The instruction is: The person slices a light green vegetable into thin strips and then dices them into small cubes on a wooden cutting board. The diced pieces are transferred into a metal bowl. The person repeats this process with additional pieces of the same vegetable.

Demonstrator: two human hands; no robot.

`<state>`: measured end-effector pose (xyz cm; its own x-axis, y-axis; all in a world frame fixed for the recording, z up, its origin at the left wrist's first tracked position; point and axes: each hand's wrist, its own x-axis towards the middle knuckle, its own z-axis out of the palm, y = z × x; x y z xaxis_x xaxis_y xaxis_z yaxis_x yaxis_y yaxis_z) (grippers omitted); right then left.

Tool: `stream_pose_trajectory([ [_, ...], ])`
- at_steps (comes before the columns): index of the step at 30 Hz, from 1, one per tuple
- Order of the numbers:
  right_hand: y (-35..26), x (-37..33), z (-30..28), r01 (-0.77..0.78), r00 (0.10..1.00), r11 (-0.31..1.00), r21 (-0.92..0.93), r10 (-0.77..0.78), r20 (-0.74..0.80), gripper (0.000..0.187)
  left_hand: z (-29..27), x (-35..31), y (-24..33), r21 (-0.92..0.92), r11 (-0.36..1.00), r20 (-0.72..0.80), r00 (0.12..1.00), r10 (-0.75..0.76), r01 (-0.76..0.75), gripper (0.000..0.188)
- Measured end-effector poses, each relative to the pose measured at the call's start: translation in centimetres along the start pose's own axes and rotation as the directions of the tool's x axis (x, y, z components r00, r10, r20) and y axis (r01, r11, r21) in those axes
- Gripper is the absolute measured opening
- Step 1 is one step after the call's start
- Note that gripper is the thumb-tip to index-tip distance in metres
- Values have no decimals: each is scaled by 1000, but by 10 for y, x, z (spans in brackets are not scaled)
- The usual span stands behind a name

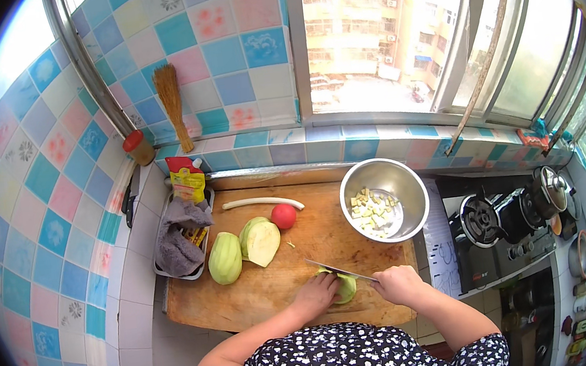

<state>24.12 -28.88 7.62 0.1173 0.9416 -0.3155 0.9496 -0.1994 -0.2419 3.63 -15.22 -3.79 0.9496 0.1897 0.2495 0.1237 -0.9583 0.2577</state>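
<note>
Centrally, near the board's close edge, a pale-green vegetable piece (pixel 348 290) is held down by the left hand (pixel 317 293), whose fingers are closed over its left side. The handle of a knife (pixel 338 268) is gripped in the right hand (pixel 397 285), and the blade is carried slantwise across the far side of the piece, its tip pointing away to the left. By this hold, it seems, the piece is kept from rolling while the blade is guided beside the fingers. A steel bowl (pixel 414 190) is placed at the board's far right, probably so that pieces can be passed over easily; pale cubes (pixel 363 208) are gathered in it. A whole green vegetable (pixel 225 259) and a cut half (pixel 265 244) are set at the left of the cutting board (pixel 210 307), presumably to leave the middle free, with a red round item (pixel 284 216) and a long white stalk (pixel 263 201) laid beyond.

The left fingertips are partly covered by the blade, and the underside of the piece cannot be seen. Another green portion (pixel 247 235) is mostly hidden behind the cut half; whether the two are joined cannot be told. The contents of the tray are largely covered by a grey cloth (pixel 181 241).
</note>
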Motion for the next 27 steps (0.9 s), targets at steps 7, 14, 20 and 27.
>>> stream_pose_trajectory([
  [7,2,6,1,18,1000,1000,0,-18,13,24,-3,1,3,7,999,-3,999,-48,48,43],
  [14,0,3,12,42,999,997,-68,-43,-15,20,0,-3,-2,28,1000,-36,999,8,-7,44],
  [20,-2,-7,20,51,985,999,-9,-52,-165,14,9,-15,-3,47,999,-11,1000,-7,7,41],
  [27,4,-6,-2,-51,987,997,54,59,-148,21,-4,-9,-3,33,997,-17,997,76,-76,36],
])
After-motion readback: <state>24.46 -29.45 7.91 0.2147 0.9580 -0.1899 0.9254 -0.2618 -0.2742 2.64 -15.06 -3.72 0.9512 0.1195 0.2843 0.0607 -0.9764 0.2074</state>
